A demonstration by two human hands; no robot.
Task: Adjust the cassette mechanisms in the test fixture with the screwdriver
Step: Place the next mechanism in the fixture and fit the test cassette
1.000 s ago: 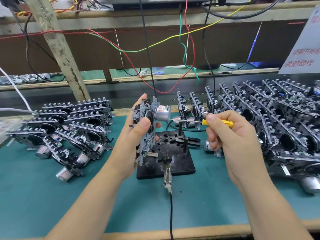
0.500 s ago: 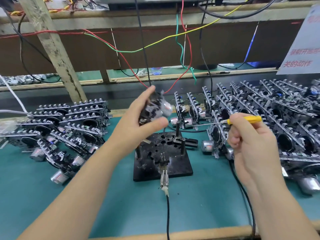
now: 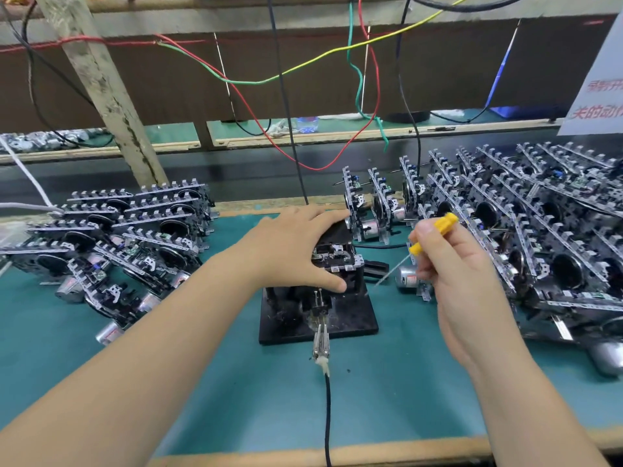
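Fingers, left hand (image 3: 296, 251): spread flat, pressing cassette mechanism (image 3: 337, 257) onto test fixture (image 3: 350, 318) at bench centre.
Fingers, right hand (image 3: 451, 264): pinching screwdriver (image 3: 435, 234).
Technique: seat mechanism fully; then engage tip squarely.

One sign (image 3: 598, 75) in view, white, leaning at the far right edge of the bench — red Chinese characters on it in two lines. The frame edge cuts both lines short. The lower line reads 关的动, with a fourth character sliced off at the edge. The upper line is fainter and blurred — too soft to make out. The small motors (image 3: 406, 276) on the mechanisms carry labels with red marks, but they are far too small to read. No other text can be read.
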